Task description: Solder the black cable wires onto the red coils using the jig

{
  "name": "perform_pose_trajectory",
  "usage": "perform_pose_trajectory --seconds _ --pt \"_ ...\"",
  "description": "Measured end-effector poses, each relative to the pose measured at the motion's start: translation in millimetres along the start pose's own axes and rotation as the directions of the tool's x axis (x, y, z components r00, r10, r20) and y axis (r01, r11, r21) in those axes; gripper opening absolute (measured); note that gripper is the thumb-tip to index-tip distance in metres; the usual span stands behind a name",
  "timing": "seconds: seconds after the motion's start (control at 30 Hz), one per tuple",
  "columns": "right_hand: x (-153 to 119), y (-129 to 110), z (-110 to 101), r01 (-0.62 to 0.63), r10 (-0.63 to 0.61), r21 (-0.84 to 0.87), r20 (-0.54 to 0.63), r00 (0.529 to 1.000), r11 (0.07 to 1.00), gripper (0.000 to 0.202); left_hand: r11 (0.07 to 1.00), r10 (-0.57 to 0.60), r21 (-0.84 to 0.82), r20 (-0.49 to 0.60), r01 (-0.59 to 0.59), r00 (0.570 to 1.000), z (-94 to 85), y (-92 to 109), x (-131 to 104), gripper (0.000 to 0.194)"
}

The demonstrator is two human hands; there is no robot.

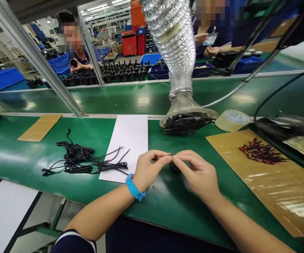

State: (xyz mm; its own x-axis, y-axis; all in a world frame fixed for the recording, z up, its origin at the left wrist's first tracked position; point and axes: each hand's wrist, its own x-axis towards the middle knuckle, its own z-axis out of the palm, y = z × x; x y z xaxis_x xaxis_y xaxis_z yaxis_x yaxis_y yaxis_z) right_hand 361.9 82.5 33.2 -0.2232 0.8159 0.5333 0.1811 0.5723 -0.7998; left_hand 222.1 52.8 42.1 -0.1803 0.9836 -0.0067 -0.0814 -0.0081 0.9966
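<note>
Left hand (148,168) and right hand (198,172) meet fingertip to fingertip over the green bench (167,203), both pinched narrow on one tiny brownish part (170,154). The part is too small to read its long axis or which way it points. Just under the right hand's fingers sits a small dark round piece (173,167), mostly hidden. Blue wristband (134,188) on the left wrist.

Left of the left hand: a white sheet (131,140), flat and matte, with loose ends of a black cable bundle (80,160) lying across it; thin, rubbery, tangled. Right of the right hand: a glossy tan board (273,189) carrying a heap of short red-and-black wires (261,151). Beyond the hands: a crinkled silver foil duct (174,42) ending in a round grilled fan hood (186,121). Farther back, blue plastic bins (1,78), contents unclear.
</note>
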Motion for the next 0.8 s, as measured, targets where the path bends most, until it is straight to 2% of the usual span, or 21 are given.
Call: perform_pose_trajectory --seconds 0.1,0.2,0.3,0.37,0.43,0.5,0.57,0.6,0.67,0.7,0.73,0.8 --pt "-2 2 1 0.001 -0.002 -0.03 -0.03 1.0 1.0 0.008 1.0 -0.019 0.012 0.002 0.019 1.0 -2.0 3 1 0.014" --pt "1 3 -5 -0.087 0.087 -0.047 -0.004 0.996 0.995 0.012 0.993 -0.025 0.111 -0.012 0.026 1.0 -3.4 8 2 0.015" --pt "8 0 -11 -0.12 0.12 0.005 0.075 0.99 0.993 0.018 0.972 0.008 0.236 0.006 -0.009 1.0 -2.1 9 0 0.017" --pt "13 -3 -15 -0.108 0.102 0.022 0.166 0.981 0.994 0.015 0.938 0.034 0.344 0.036 -0.044 0.999 -2.4 8 -4 0.016" --pt "17 -4 -18 -0.106 0.097 0.019 0.268 0.958 0.994 0.01 0.885 0.034 0.458 0.117 -0.084 0.993 -7.1 13 -6 0.015" --pt "18 -1 -21 -0.108 0.096 0.016 0.339 0.936 0.994 0.013 0.813 0.035 0.554 0.262 -0.18 0.964 -16.4 26 2 0.017" --pt "16 4 -21 -0.105 0.091 0.022 0.346 0.934 0.994 0.013 0.687 0.116 0.636 0.382 -0.352 0.917 -25.1 51 23 0.021" --pt "15 6 -21 -0.101 0.084 0.034 0.331 0.94 0.994 0.013 0.578 0.216 0.688 0.39 -0.439 0.895 -27.0 66 39 0.023" --pt "10 10 -19 -0.094 0.069 0.069 0.297 0.953 0.993 0.013 0.229 0.429 0.811 0.412 -0.538 0.804 -23.4 92 82 0.027" --pt "8 10 -17 -0.088 0.06 0.087 0.286 0.956 0.992 0.012 0.07 0.457 0.829 0.467 -0.554 0.757 -18.0 101 106 0.03" --pt "6 10 -16 -0.08 0.048 0.104 0.282 0.958 0.991 0.012 -0.062 0.437 0.825 0.529 -0.562 0.728 -10.9 107 130 0.035" --pt "2 8 -14 -0.057 0.019 0.127 0.283 0.959 0.99 0.012 -0.27 0.345 0.768 0.64 -0.58 0.687 5.6 110 171 0.042"
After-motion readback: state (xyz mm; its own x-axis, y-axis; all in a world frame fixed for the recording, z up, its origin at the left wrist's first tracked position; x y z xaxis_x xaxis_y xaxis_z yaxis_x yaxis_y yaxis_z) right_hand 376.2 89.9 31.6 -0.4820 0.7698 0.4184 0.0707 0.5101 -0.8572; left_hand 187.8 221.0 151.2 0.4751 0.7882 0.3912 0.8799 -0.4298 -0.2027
